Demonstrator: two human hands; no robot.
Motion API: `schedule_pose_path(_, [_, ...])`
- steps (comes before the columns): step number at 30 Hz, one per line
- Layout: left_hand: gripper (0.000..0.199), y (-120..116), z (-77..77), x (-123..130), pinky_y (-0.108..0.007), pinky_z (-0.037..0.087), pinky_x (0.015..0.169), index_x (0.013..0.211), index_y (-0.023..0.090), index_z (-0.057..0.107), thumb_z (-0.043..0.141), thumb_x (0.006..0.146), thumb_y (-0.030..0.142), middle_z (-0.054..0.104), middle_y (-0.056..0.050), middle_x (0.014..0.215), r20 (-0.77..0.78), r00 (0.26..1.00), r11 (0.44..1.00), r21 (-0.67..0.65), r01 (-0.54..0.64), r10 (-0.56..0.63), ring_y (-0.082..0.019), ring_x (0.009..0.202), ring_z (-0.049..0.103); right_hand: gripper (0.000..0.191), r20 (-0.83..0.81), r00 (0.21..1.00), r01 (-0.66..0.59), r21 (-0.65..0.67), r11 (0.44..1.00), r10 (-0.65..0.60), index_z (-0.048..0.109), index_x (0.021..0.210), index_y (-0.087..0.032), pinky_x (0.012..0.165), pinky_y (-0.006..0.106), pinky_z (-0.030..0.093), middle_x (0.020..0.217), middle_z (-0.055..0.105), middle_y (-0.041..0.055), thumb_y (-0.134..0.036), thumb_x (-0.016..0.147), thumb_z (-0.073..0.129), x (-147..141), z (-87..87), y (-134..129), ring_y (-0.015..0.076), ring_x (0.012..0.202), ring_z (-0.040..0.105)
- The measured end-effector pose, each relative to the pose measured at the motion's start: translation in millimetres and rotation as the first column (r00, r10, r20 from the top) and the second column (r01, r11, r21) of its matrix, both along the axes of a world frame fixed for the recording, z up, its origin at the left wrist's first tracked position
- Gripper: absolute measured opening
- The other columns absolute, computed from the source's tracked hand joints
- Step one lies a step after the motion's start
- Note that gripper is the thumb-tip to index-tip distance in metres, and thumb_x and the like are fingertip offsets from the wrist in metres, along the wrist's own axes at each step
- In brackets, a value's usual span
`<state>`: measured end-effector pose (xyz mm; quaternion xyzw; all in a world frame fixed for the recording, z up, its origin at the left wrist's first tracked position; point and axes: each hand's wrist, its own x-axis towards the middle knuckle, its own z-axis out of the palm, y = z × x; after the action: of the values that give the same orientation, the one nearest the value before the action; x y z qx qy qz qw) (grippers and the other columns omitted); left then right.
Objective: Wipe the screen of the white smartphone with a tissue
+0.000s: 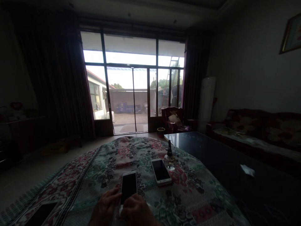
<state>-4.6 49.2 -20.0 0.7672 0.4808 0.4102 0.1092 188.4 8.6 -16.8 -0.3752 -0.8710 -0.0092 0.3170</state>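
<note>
White phone [129, 183]: your left hand [106, 203] meets its left edge, your right hand [136, 207] curls over its lower end; I cannot tell whether fingers [115, 192] pinch it.

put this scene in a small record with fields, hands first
left: bare left hand, fingers at the left edge of a white rectangular phone with black screen
right: bare right hand, over that phone's lower end
nearby: second white rectangular phone; clear bottle with black top, upright
surface: floral green, red and white cloth
unclear: either hand's grip
</note>
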Motion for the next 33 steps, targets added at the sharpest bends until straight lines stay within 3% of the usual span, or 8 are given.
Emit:
schedule_pose_path(2, [0.033,0,1.8,0,-0.035,0.056,0.089,0.087,0.029,0.079,0.049,0.072,0.027,0.073,-0.004,0.108,0.002,1.0,1.0,-0.005,-0.003,0.003,-0.024,0.102,0.069,0.006,-0.005,1.0,-0.011,-0.059,0.998,0.011,0.073,0.083,-0.029,0.082,0.024,0.045,0.087,0.07,-0.0027,-0.034,0.083,0.068,-3,1.1,0,0.0142,0.084,0.06])
schedule_pose_path(5, [0.034,0,4.9,0,-0.033,0.055,0.089,0.088,0.03,0.079,0.049,0.071,0.026,0.073,-0.003,0.108,-0.021,1.0,1.0,-0.012,0.004,-0.004,-0.022,0.103,0.068,0.008,-0.001,0.999,0.034,-0.149,0.988,-0.035,0.072,0.076,-0.023,0.084,0.027,0.044,0.085,0.069,0.0012,-0.023,0.08,0.066,4,18.4,-6,0.0152,0.082,0.06])
schedule_pose_path(10, [0.038,-1,6.9,-1,-0.035,0.055,0.09,0.091,0.032,0.078,0.047,0.072,0.021,0.072,-0.001,0.11,-0.066,0.998,1.0,0.011,0.025,-0.024,-0.023,0.104,0.068,0.02,-0.097,0.956,0.255,-0.192,0.947,-0.277,0.069,0.072,-0.018,0.08,0.03,0.043,0.085,0.067,0.005,-0.008,0.079,0.053,23,42.9,-17,0.0175,0.086,0.059])
schedule_pose_path(13, [0.038,-2,6.2,0,-0.035,0.055,0.09,0.091,0.032,0.078,0.046,0.073,0.021,0.072,-0.002,0.11,-0.058,0.998,1.0,0.013,0.01,-0.009,-0.023,0.105,0.067,0.02,-0.125,0.947,0.276,-0.162,0.947,-0.297,0.069,0.076,-0.02,0.078,0.03,0.043,0.088,0.067,0.0053,-0.008,0.078,0.053,25,37.3,-16,0.0189,0.087,0.059])
schedule_pose_path(19, [0.036,-1,4.6,2,-0.034,0.055,0.09,0.089,0.03,0.079,0.047,0.073,0.025,0.073,-0.003,0.108,-0.04,0.999,1.0,-0.019,-0.018,0.017,-0.023,0.104,0.067,0.007,-0.044,0.995,0.082,-0.109,0.991,-0.087,0.069,0.072,-0.023,0.075,0.028,0.044,0.081,0.067,0.0013,-0.021,0.076,0.063,7,16.3,-13,0.0176,0.082,0.059])
schedule_pose_path(25, [0.04,0,1.4,1,-0.036,0.055,0.092,0.091,0.032,0.078,0.044,0.073,0.021,0.073,-0.002,0.109,-0.064,0.998,1.0,0.026,-0.005,0.006,-0.022,0.104,0.067,0.021,-0.111,0.973,0.186,-0.157,0.97,-0.204,0.071,0.077,-0.022,0.08,0.028,0.043,0.087,0.067,0.0037,-0.012,0.081,0.053,10,28.1,-8,0.0173,0.086,0.059])
schedule_pose_path(33, [0.04,-2,2.8,2,-0.034,0.055,0.091,0.091,0.032,0.078,0.046,0.073,0.016,0.073,-0.002,0.108,-0.07,0.998,0.999,0.037,-0.006,0.009,-0.022,0.103,0.068,0.032,-0.195,0.927,0.273,-0.228,0.935,-0.319,0.074,0.078,-0.021,0.08,0.028,0.043,0.088,0.069,0.005,-0.001,0.078,0.049,14,41.0,31,0.0184,0.086,0.059])
